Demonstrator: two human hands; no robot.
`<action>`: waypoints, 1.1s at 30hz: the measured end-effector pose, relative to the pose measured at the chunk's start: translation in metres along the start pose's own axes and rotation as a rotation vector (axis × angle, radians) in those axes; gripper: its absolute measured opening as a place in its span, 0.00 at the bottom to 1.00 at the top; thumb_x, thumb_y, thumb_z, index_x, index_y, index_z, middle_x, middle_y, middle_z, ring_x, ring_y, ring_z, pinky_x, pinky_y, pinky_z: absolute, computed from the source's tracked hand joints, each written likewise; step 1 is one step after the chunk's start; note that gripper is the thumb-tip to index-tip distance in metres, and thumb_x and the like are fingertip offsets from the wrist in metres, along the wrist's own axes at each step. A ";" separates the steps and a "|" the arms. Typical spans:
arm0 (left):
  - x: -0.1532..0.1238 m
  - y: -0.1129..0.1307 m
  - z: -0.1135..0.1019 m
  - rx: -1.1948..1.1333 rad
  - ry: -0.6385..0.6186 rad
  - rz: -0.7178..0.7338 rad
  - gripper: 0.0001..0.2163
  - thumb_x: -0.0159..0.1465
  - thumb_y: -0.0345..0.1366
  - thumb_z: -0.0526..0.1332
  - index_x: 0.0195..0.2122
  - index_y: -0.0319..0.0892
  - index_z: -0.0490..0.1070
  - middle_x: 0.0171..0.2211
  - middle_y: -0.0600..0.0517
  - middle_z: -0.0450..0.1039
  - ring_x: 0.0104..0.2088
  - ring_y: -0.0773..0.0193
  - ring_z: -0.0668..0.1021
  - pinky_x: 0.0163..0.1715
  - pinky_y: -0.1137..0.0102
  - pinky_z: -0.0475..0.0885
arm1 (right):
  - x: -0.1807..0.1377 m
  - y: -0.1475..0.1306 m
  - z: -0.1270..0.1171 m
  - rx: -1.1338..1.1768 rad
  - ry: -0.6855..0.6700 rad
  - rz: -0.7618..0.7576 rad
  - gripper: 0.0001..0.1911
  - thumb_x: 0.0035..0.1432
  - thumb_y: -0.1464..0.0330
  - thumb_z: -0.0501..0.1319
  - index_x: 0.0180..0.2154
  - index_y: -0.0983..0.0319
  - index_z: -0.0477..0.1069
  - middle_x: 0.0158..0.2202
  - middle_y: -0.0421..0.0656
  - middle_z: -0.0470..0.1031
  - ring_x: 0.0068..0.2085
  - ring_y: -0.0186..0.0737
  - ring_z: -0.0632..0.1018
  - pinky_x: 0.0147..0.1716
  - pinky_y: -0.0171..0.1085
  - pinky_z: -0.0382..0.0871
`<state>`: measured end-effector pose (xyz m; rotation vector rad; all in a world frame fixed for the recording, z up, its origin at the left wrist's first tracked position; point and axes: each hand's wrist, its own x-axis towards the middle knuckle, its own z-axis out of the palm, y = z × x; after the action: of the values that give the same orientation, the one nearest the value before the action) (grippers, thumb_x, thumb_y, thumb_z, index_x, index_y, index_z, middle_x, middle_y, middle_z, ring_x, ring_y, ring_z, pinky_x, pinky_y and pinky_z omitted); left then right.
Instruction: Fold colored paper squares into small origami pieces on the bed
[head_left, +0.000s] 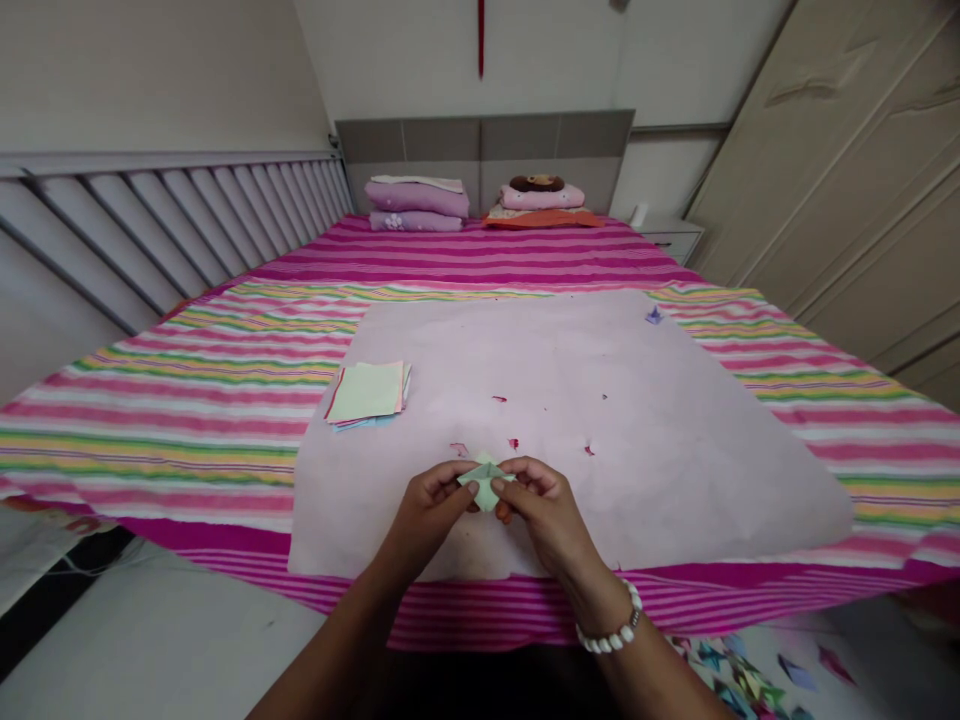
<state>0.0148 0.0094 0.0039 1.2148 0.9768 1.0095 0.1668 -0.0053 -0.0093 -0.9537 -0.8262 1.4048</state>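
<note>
A small light-green piece of folded paper [487, 485] is pinched between both hands above the near part of a pale sheet. Its left side is gripped by my left hand [435, 497], the thumb on the front face and the fingers behind. On the other side my right hand [541, 500] grips it the same way, with a white bead bracelet on that wrist. To the left lies a stack of square paper [367, 392], pale green on top with pink, red and blue edges below. Parts of the fingers are hidden behind the folded paper.
The pale sheet [697, 480] covers part of a striped bed [202, 400]. Red and pink scraps [514, 443] lie on it. A purple folded paper piece [654, 315] sits at its far right corner. Several colourful folded papers [750, 680] lie on the floor, lower right.
</note>
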 end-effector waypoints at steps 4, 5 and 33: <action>0.000 -0.005 -0.001 -0.016 0.055 -0.003 0.08 0.55 0.36 0.66 0.35 0.41 0.76 0.23 0.55 0.74 0.26 0.69 0.73 0.29 0.74 0.69 | 0.000 0.000 0.001 0.030 -0.021 -0.008 0.04 0.45 0.69 0.68 0.28 0.61 0.78 0.14 0.37 0.73 0.18 0.31 0.71 0.20 0.30 0.63; 0.000 -0.005 -0.001 -0.019 0.062 -0.002 0.07 0.55 0.35 0.66 0.34 0.41 0.76 0.22 0.56 0.73 0.25 0.69 0.73 0.29 0.74 0.69 | 0.000 0.000 0.001 0.039 -0.029 -0.008 0.04 0.45 0.70 0.68 0.28 0.61 0.78 0.14 0.37 0.73 0.18 0.31 0.71 0.20 0.30 0.63; 0.000 0.006 -0.007 0.229 0.075 0.072 0.06 0.51 0.35 0.69 0.31 0.42 0.79 0.24 0.55 0.76 0.24 0.69 0.73 0.26 0.75 0.68 | 0.001 -0.002 -0.009 -0.246 -0.008 -0.140 0.06 0.44 0.69 0.70 0.29 0.60 0.76 0.22 0.36 0.68 0.25 0.31 0.65 0.26 0.33 0.59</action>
<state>0.0075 0.0113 0.0096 1.4178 1.1375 1.0264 0.1757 -0.0046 -0.0109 -1.0547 -1.0690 1.2055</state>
